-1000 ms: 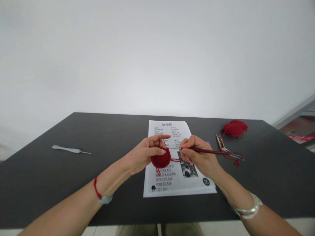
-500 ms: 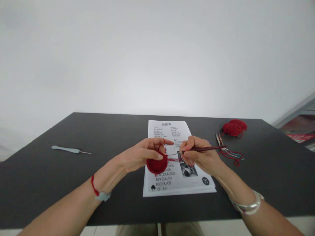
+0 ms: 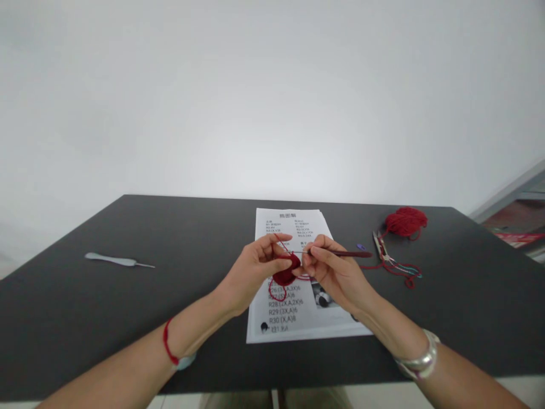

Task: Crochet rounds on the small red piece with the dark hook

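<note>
Between thumb and fingers, my left hand [image 3: 261, 264] pinches a small round piece of red crochet work [image 3: 284, 275], with a strand of red yarn running up over the forefinger. A loop of yarn hangs below the piece. My right hand [image 3: 332, 270] grips a crochet hook [image 3: 351, 254] with a dark red handle. The hook's thin metal shaft points left and its tip is at the upper edge of the crochet work. Both hands are above the printed pattern sheets [image 3: 281, 332]; the right fingers are close beside the crochet work.
A grey-handled crochet hook [image 3: 111, 259] lies at the left of the black table [image 3: 191, 227]. On the right are a ball of red yarn [image 3: 406, 221], scissors [image 3: 378, 244] with yarn strands across them, and a small purple stitch marker [image 3: 361, 247]. A white wall rises behind.
The crochet work has moved up and right and tilted, so less of its round face shows. My right hand has brought the hook leftward to its edge. A yarn loop now hangs below.
</note>
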The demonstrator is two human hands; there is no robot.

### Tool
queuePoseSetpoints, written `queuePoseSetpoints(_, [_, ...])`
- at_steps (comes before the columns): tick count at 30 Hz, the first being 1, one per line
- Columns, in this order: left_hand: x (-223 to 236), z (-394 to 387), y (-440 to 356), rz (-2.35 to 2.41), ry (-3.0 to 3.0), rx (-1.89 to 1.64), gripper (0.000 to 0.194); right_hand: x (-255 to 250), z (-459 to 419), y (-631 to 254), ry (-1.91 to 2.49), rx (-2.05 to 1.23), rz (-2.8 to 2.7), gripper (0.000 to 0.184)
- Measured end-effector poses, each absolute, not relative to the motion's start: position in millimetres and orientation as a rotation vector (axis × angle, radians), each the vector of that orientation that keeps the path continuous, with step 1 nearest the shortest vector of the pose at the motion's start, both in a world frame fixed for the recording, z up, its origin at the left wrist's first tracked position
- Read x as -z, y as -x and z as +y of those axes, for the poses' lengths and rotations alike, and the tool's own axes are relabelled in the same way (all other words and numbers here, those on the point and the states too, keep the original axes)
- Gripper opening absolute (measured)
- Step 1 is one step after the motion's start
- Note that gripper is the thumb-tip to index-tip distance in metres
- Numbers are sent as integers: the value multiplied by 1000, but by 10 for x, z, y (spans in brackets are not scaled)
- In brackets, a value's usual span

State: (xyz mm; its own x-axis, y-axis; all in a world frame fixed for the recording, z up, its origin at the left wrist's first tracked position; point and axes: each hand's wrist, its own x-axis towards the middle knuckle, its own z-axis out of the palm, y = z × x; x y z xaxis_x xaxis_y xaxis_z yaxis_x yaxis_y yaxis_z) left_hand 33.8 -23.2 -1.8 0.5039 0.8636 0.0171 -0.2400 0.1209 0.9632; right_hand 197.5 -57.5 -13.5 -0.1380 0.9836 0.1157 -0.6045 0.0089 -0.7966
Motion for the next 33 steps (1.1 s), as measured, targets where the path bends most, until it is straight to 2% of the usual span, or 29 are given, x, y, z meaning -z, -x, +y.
queuePoseSetpoints(6, [-29,-252,-337,669,-1174,-914,36,126,-592,-2040,603,-1455,-965,12])
queuePoseSetpoints(18, [-88,-289,-365,755,-1201,-985,37,203,-637,-2039,784,-1059,-1239,14])
queuePoseSetpoints(30, [-43,-343,-407,873,-1230,-1084,33,283,-765,-1867,1015,-351,-1578,12])
queuePoseSetpoints(33, [-38,-359,-420,901,-1246,-1122,33,299,-778,-1836,1013,-310,-1602,12])
